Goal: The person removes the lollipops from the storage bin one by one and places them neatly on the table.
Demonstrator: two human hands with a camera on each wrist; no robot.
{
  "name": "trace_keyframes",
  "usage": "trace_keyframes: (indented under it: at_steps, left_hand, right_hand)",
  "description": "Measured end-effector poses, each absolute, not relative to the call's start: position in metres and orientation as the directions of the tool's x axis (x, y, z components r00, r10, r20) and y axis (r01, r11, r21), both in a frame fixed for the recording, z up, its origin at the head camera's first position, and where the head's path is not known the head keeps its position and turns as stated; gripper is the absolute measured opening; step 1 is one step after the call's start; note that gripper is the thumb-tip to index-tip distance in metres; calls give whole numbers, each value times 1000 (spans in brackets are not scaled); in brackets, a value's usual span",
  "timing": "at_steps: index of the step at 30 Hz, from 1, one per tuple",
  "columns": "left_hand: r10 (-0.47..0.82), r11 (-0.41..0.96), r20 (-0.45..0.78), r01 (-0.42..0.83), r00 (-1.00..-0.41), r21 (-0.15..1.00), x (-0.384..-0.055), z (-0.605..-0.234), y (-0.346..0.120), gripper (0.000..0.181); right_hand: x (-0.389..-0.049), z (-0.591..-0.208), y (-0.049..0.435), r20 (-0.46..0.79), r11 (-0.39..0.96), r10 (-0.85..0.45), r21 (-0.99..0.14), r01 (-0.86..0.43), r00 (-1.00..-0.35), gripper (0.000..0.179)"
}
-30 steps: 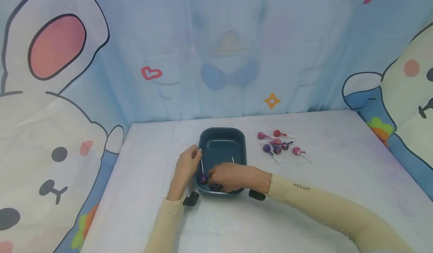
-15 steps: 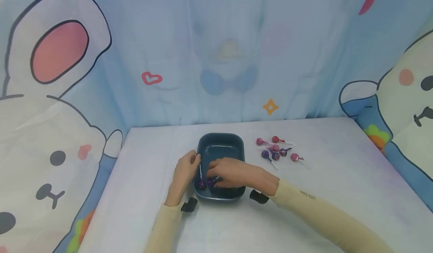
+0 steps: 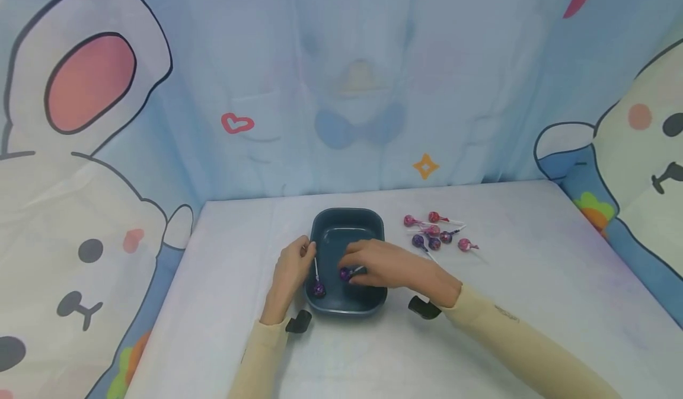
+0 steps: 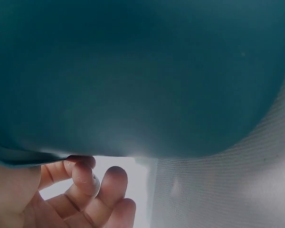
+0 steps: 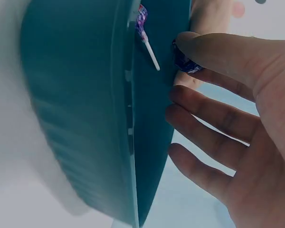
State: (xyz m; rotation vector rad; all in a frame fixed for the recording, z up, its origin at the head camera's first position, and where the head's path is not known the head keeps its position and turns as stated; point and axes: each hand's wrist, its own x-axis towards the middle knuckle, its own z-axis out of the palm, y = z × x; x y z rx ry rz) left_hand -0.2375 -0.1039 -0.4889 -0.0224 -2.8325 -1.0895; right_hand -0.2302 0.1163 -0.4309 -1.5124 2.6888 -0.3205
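Observation:
A dark teal rectangular tray (image 3: 347, 313) stands on the table, its left rim pinched by my left hand (image 3: 290, 267); in the left wrist view, thumb and fingers (image 4: 85, 178) meet at the rim below the tray wall. My right hand (image 3: 381, 262) is over the tray's near right part. Its thumb and index finger pinch a lollipop (image 5: 184, 61) in a dark purple wrapper; the other fingers spread loosely. Another purple-wrapped lollipop (image 3: 319, 290) lies in the tray's near left corner, white stick pointing away from me.
Right of the tray, several lollipops lie in a loose group: a red one (image 3: 434, 216), pink ones such as the one at the right (image 3: 464, 244), and purple ones like the nearest (image 3: 418, 241). A blue cartoon curtain (image 3: 299, 150) hangs behind the white table (image 3: 240, 227).
My right hand has come up from the tray's near end, moving right and a little away from me, with the purple lollipop pinched. My left hand stays at the rim.

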Motion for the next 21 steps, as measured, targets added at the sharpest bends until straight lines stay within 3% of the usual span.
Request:
trace_keyframes:
  at_steps: [13, 21]
  left_hand:
    - [-33, 742, 113, 51, -993, 668, -237, -490, -104, 24]
    - [-34, 740, 105, 46, -994, 672, -237, -490, -103, 24]
  right_hand:
    - [-229, -427, 153, 143, 587, -755, -287, -757, -640, 34]
    - [-226, -433, 175, 127, 677, -664, -315, -665, -737, 38]
